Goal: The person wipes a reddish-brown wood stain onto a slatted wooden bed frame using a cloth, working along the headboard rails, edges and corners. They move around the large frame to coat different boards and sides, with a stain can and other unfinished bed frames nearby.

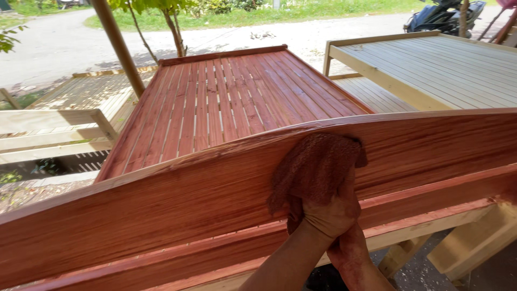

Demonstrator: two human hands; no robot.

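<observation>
On curved headboard (pixel 161 199): stained rag (pixel 315 167) in clenched grip, both hands (pixel 328 215).

Cloth (pixel 315 167) on curved board (pixel 161 210); slatted bed (pixel 226 102) behind — motorcycle (pixel 439 16) beyond.

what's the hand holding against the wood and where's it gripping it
A stained reddish-brown cloth, bunched at its lower end in one hand and pressed flat on the curved red board. Which hand cannot be told.

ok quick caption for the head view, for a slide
A hand presses a reddish-brown cloth against the curved, red-stained wooden board of a slatted bed frame outdoors.
</observation>
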